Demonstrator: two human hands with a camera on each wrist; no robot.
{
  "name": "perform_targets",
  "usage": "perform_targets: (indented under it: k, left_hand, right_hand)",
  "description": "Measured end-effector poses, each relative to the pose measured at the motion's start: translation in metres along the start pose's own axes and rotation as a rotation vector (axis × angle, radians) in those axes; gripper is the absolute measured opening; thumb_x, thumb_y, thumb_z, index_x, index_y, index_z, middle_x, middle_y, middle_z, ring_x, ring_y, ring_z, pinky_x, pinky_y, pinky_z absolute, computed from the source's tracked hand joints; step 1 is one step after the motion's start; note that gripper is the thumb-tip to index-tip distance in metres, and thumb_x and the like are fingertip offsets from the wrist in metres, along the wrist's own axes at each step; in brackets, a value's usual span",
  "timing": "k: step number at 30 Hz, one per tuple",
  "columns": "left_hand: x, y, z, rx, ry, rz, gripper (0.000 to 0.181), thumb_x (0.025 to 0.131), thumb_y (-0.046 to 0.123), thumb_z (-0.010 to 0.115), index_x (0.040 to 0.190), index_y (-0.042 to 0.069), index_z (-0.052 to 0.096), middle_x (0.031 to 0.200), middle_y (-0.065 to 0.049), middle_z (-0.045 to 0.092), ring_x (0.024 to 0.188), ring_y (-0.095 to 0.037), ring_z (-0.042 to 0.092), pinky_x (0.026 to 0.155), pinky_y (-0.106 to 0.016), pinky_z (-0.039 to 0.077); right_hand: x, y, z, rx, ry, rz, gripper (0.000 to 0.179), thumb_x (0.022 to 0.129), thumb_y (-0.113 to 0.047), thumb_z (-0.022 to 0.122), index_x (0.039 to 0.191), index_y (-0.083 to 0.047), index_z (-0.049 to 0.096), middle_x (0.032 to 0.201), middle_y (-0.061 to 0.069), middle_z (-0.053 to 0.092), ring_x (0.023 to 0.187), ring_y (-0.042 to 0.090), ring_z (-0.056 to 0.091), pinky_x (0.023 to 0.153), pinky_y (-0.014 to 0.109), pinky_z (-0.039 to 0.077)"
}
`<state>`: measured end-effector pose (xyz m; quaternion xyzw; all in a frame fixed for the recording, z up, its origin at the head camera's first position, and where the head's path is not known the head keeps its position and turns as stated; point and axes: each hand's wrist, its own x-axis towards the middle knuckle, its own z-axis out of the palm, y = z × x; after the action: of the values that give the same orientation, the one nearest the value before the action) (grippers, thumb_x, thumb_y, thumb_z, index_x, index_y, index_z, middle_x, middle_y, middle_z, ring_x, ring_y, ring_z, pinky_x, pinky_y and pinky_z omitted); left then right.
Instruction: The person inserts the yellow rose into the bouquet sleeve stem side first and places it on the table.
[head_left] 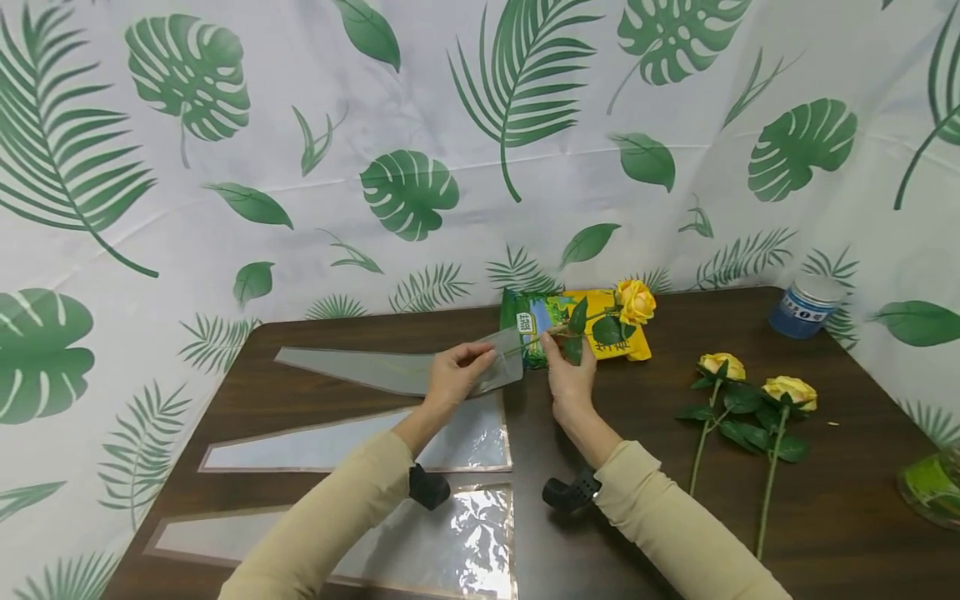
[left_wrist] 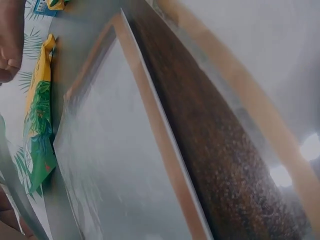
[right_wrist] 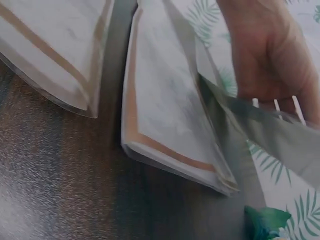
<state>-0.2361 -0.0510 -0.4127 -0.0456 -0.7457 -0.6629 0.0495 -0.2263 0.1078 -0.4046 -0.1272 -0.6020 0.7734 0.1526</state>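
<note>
My left hand [head_left: 454, 377] pinches the wide end of a clear, tapered flower sleeve [head_left: 360, 371], lifted off the table near its mouth. My right hand [head_left: 572, 379] holds a yellow rose [head_left: 636, 302] by its leafy stem. The bloom points right, and the stem's lower part runs left into the sleeve's mouth. In the right wrist view, the left hand [right_wrist: 275, 55] appears behind the sleeve's film edge [right_wrist: 280, 135]. Two more pale-bordered sleeves lie flat below, a middle one [head_left: 450, 442] and a front one [head_left: 420, 542].
Behind the hands lies a yellow and green packet [head_left: 536, 312]. Two yellow roses, one left [head_left: 722, 367] and one right [head_left: 789, 392], rest on the dark table [head_left: 600, 533]. A blue tub [head_left: 806, 308] stands at back right; a glass container [head_left: 933, 487] is at the right edge.
</note>
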Motion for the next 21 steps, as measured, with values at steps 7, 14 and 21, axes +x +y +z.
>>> perform_targets:
  k: [7, 14, 21]
  left_hand:
    - [-0.005, 0.014, 0.002, -0.004, -0.004, 0.005, 0.022, 0.083, 0.009, 0.071, 0.100, -0.004, 0.070, 0.102, -0.017, 0.070, 0.076, -0.001, 0.056, 0.065, -0.014, 0.044]
    - [-0.002, 0.002, 0.006, -0.027, 0.018, 0.001, 0.021, 0.082, 0.008, 0.072, 0.099, -0.005, 0.070, 0.099, -0.015, 0.071, 0.073, 0.001, 0.057, 0.065, -0.014, 0.045]
    - [-0.003, -0.002, 0.007, -0.040, 0.023, -0.006, 0.022, 0.082, 0.006, 0.071, 0.099, -0.007, 0.070, 0.099, -0.018, 0.071, 0.072, 0.002, 0.056, 0.064, -0.012, 0.044]
  right_hand:
    - [-0.004, 0.008, 0.004, -0.107, -0.064, -0.078, 0.023, 0.088, -0.007, 0.064, 0.109, -0.003, 0.056, 0.086, -0.006, 0.055, 0.080, 0.004, 0.052, 0.071, 0.016, 0.043]
    - [0.000, 0.010, -0.001, -0.082, -0.124, -0.068, 0.024, 0.093, -0.016, 0.060, 0.111, -0.002, 0.057, 0.083, 0.000, 0.064, 0.076, 0.008, 0.060, 0.069, 0.024, 0.050]
    - [0.003, 0.005, -0.007, 0.018, -0.107, -0.170, 0.033, 0.097, -0.021, 0.053, 0.119, 0.004, 0.048, 0.100, 0.032, 0.063, 0.064, 0.012, 0.068, 0.062, 0.031, 0.056]
